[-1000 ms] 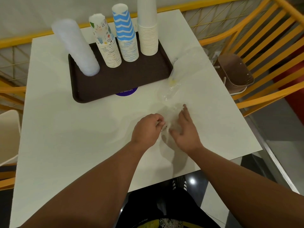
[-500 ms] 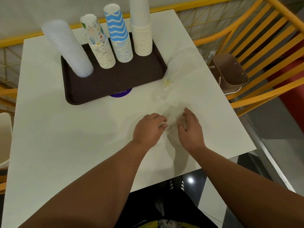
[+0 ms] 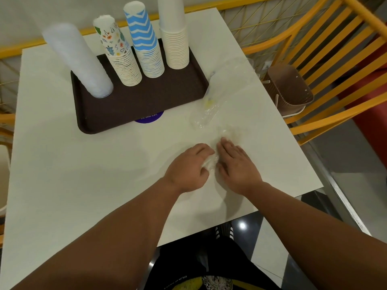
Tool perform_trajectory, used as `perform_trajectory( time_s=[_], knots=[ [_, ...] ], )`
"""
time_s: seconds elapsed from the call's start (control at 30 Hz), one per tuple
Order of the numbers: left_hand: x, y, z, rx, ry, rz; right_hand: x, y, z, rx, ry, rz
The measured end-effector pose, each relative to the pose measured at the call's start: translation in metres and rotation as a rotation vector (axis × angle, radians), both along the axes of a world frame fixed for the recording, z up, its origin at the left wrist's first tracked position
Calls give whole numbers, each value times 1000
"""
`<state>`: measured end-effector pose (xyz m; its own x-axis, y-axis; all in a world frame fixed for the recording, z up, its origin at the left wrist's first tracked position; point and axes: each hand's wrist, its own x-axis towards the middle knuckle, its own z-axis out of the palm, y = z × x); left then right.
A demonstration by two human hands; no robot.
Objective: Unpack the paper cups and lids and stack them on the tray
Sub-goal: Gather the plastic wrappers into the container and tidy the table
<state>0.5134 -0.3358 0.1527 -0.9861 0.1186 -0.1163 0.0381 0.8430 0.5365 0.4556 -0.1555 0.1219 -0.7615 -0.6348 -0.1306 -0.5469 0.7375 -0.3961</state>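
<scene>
Your left hand (image 3: 189,168) gripped the crumpled plastic wrapper (image 3: 211,161); your right hand (image 3: 236,164) pressed flat on it, fingers straight. Cups (image 3: 146,51) and lids (image 3: 81,61) stood stacked on the tray (image 3: 134,105) at eleven o'clock. Best you balled the wrapper tight, low on the desk (image 3: 73,174).

A: Matt white table top (image 3: 62,164), smooth, and a dark brown plastic tray (image 3: 117,109) with a fine-grained look.

B: Paper cups: one printed stack (image 3: 121,59), one with blue zigzags (image 3: 146,45), one plain (image 3: 174,42). Translucent plastic lids (image 3: 81,61), frosted.

A: Clear crinkled plastic wrap (image 3: 222,91), glossy. Yellow painted chair slats (image 3: 326,45).
</scene>
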Motion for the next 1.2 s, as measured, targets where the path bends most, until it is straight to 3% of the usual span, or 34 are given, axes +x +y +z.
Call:
perform_trajectory(
  time_s=[0.1,0.23,0.3,0.37,0.43,0.53,0.6,0.7,0.87,1.03,1.2],
  knots=[
    [5,-7,-6,-50,-7,-132,-5,2,2,2,-24,4],
    [2,-1,-9,-165,246,-272,-2,9,6,0,-70,87],
    [5,2,-5,-120,300,-322,5,15,9,-83,-105,126],
    [9,8,7,4,224,-313,16,20,11,-185,-139,126],
    [7,17,16,155,79,-188,22,21,11,-242,-156,74],
    [-7,28,23,325,-9,188,18,14,18,-258,-196,-130],
    [-15,31,22,329,-19,431,11,6,23,-264,-207,-263],
    [-16,36,16,303,-45,635,6,-4,25,-304,-222,-403],
    [-22,46,13,321,-159,754,-2,-11,26,-398,-280,-599],
    [-37,59,19,355,-284,765,-28,-12,27,-288,-368,-644],
    [-52,64,25,639,-567,914,-27,2,30,-389,-518,-585]
  ],
)
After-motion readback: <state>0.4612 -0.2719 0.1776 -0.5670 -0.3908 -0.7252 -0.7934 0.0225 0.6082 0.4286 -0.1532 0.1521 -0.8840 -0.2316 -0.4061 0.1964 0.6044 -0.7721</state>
